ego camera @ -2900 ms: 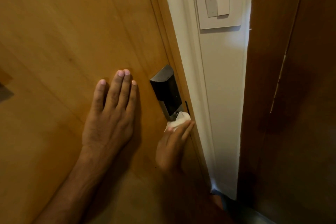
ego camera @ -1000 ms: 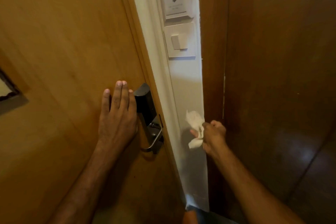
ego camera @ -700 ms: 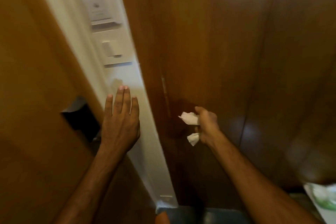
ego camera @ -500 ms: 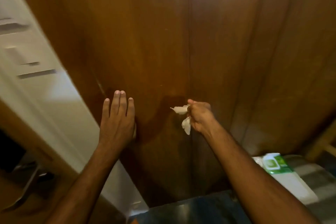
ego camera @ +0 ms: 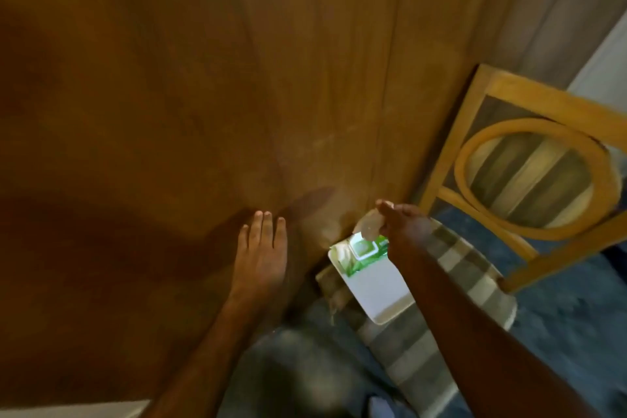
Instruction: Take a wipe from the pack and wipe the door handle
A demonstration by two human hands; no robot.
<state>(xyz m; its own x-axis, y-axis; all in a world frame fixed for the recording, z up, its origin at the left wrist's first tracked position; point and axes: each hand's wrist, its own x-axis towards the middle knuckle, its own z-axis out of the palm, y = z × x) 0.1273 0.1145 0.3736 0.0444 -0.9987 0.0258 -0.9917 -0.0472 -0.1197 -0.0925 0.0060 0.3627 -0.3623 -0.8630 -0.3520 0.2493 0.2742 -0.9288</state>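
My right hand point(ego camera: 403, 224) pinches a crumpled white wipe point(ego camera: 368, 226) and hovers just above the wipe pack point(ego camera: 369, 278), a white pack with a green lid end that lies on a striped chair seat point(ego camera: 471, 285). My left hand point(ego camera: 263, 248) is flat with fingers together and extended, in front of the dark wooden panel wall point(ego camera: 203, 95); it holds nothing. The door and its handle are out of view. The frame is motion-blurred.
A wooden chair with an oval-cutout backrest point(ego camera: 529, 176) stands at the right against the panel wall. Blue patterned carpet point(ego camera: 570, 326) covers the floor around it. A pale strip point(ego camera: 68, 409) shows at the bottom left.
The view has swung right, away from the door and handle to the panel wall and chair. My right hand carried the wipe from the handle to above the pack. My left hand left the door.
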